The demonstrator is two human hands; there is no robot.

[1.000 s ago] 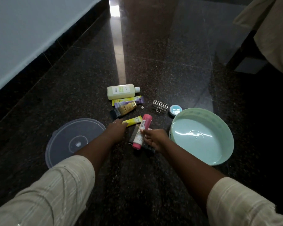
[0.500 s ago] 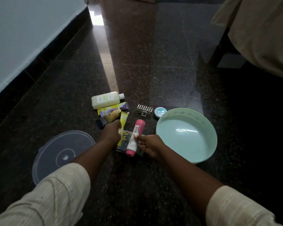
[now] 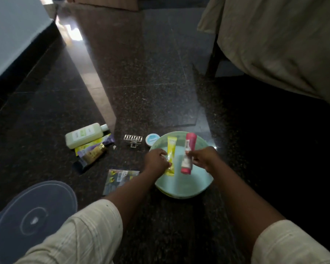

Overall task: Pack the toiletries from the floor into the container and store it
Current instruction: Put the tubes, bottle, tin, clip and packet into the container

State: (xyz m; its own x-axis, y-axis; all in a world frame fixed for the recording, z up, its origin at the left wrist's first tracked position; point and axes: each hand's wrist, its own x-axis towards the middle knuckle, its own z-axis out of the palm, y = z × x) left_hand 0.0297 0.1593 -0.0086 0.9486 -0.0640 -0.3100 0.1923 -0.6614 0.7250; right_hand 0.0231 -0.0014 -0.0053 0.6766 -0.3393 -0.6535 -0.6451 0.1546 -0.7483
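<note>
A pale green round container (image 3: 181, 187) is seen on the dark, speckled, polished stone floor (image 3: 151, 96); above its open mouth a yellow tube (image 3: 171, 156) is pinched by the left hand (image 3: 156, 161) and a pink tube (image 3: 188, 153) is pinched by the right hand (image 3: 204, 159); a small round tin (image 3: 151, 139) is set just beside the far rim, with a metal hair clip (image 3: 133, 140) near it; a pale bottle (image 3: 84, 135) and several tubes (image 3: 92, 151) are clustered further left; a flat sachet (image 3: 118, 178) lies near the left forearm; a translucent lid (image 3: 31, 220) rests at the lower left; bare floor is left beyond, bounded by a white wall (image 3: 11, 31) on the left and a draped cloth (image 3: 278, 44) on the right.
</note>
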